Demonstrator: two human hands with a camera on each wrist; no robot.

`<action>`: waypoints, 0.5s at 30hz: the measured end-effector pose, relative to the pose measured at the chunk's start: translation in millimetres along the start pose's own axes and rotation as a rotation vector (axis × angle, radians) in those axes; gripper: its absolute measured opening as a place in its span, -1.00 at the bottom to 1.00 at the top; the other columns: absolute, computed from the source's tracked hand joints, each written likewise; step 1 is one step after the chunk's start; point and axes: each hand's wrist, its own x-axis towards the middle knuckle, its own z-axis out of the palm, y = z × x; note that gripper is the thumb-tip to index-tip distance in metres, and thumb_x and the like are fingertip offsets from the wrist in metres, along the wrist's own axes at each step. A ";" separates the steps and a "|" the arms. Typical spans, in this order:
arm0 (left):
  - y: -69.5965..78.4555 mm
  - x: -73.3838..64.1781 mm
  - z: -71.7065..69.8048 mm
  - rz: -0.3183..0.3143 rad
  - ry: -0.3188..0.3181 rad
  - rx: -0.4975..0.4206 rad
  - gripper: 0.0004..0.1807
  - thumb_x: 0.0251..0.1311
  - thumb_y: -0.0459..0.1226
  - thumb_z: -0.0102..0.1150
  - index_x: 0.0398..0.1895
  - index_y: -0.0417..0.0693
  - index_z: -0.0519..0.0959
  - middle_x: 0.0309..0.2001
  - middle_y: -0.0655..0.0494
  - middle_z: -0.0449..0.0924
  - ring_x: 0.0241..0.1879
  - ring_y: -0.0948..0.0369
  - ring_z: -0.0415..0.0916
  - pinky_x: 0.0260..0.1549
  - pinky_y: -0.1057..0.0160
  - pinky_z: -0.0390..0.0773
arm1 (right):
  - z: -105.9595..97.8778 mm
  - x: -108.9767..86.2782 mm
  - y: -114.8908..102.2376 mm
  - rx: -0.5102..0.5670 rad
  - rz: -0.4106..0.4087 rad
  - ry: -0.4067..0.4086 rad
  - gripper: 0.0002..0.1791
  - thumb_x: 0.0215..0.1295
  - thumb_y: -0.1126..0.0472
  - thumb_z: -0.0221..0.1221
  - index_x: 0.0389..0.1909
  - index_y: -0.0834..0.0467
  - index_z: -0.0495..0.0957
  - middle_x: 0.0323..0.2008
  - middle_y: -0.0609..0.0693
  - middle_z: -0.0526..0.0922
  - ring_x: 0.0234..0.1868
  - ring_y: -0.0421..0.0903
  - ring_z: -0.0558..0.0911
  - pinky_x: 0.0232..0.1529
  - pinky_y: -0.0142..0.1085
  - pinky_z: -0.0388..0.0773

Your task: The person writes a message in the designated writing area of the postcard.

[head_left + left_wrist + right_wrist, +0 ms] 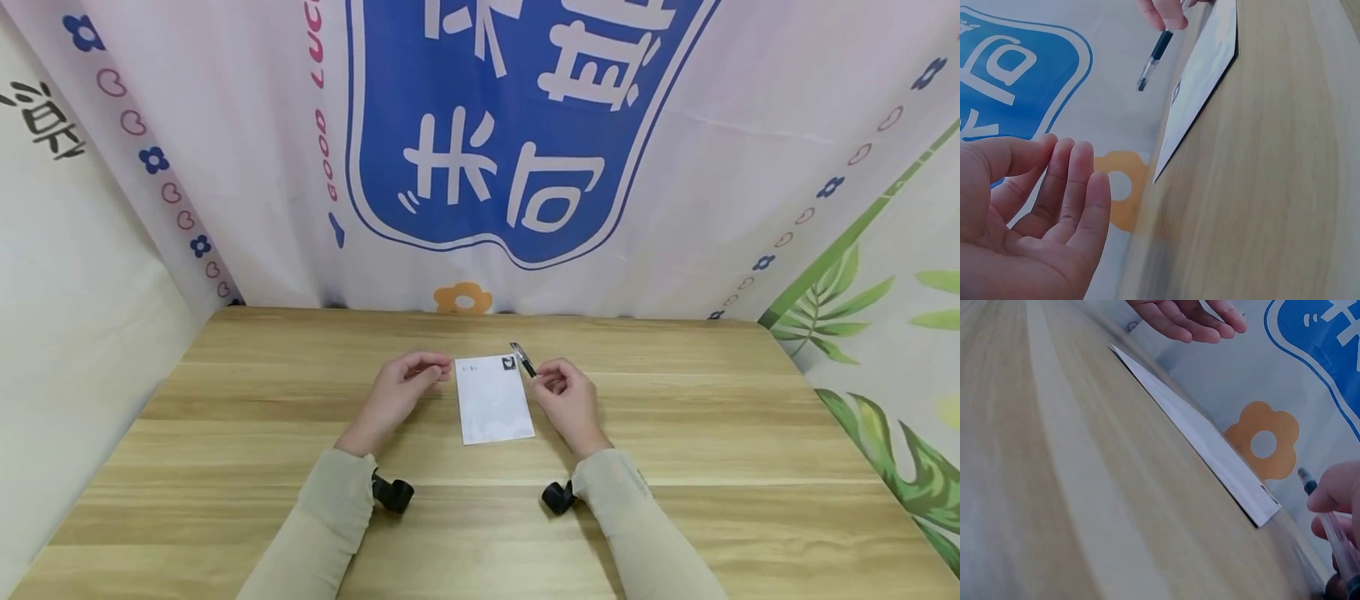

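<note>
A white rectangular paper (493,402) lies on the table, with a small dark square picture at its upper right corner and faint small marks at its upper left. My right hand (567,400) pinches a pen (524,361) with a clear barrel and black parts, beside the paper's upper right edge. In the right wrist view the pen (1337,540) passes between thumb and fingers. My left hand (406,383) holds nothing; its fingertips are near the paper's upper left edge. The left wrist view shows its fingers (1079,187) loosely bent.
The wood-grain table (247,467) reaches back to a white curtain (255,167) with a blue printed panel and an orange flower. Leaf-patterned cloth (885,350) hangs at the right. Black wrist cameras (393,494) sit at both sleeve cuffs.
</note>
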 end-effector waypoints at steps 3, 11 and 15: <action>0.3 -0.8 -1.3 -0.011 0.006 -0.011 -0.72 0.50 -0.39 0.02 0.13 -0.38 0.57 0.10 -0.29 0.60 0.09 -0.04 0.60 0.13 0.01 0.58 | -1.1 -1.0 -2.0 -0.054 0.021 0.022 -0.88 0.11 0.44 0.30 -0.31 0.25 0.64 -0.40 0.05 0.70 -0.43 -0.13 0.55 -0.38 -0.42 0.49; -0.9 -0.5 -4.7 -0.017 0.003 -0.024 -0.70 0.51 -0.39 0.02 0.15 -0.41 0.55 0.11 -0.32 0.58 0.12 -0.11 0.59 0.12 0.07 0.59 | -4.9 -1.9 -4.6 -0.162 0.056 0.045 -0.91 0.09 0.41 0.29 -0.36 0.21 0.63 -0.42 0.03 0.68 -0.43 -0.10 0.58 -0.35 -0.34 0.54; -1.6 0.8 -5.9 -0.025 -0.001 -0.020 -0.68 0.52 -0.37 0.01 0.17 -0.42 0.54 0.13 -0.31 0.57 0.13 -0.09 0.59 0.14 0.08 0.57 | -6.5 -0.7 -4.5 -0.184 0.052 0.034 -0.89 0.09 0.43 0.30 -0.36 0.23 0.63 -0.41 0.04 0.69 -0.42 -0.10 0.60 -0.32 -0.32 0.55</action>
